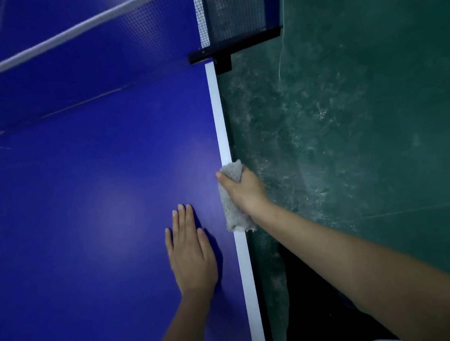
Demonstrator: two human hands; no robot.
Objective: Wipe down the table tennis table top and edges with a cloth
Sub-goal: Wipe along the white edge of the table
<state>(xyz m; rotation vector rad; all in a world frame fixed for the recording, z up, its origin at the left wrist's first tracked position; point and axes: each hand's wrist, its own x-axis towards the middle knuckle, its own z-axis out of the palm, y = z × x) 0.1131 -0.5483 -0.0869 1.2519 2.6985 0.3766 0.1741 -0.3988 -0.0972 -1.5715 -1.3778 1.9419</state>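
A blue table top (90,203) is seen from above, and most of the left side of the view is filled by it. The blue is smooth, and a soft glow of light is seen on it near the middle. A white stripe (223,134) is painted along its right edge.

A gray cloth (231,211) is laid on this stripe, about halfway along the part that is seen, and it is folded over the edge of the table. The cloth is held by the right hand (241,187). The thumb is pressed on the cloth on the table side. The other fingers are curled down over the edge, so most of them are hidden.

The left hand (190,253) is laid flat on the blue, just beside the stripe and near the cloth, but the cloth is not touched by it. Its fingers are held straight and close together.

At the far end, a dark net (234,13) is stretched across the table, with a white band (63,35) along its top. The net is held at the table's edge by a black clamp (220,50). A thin white string (281,50) is seen hanging beside the clamp.

To the right of the table, a green floor (359,111) is seen. It is marked with pale scuffs and dusty patches. A dark patch (316,296) is seen low down by the table, below the right arm.
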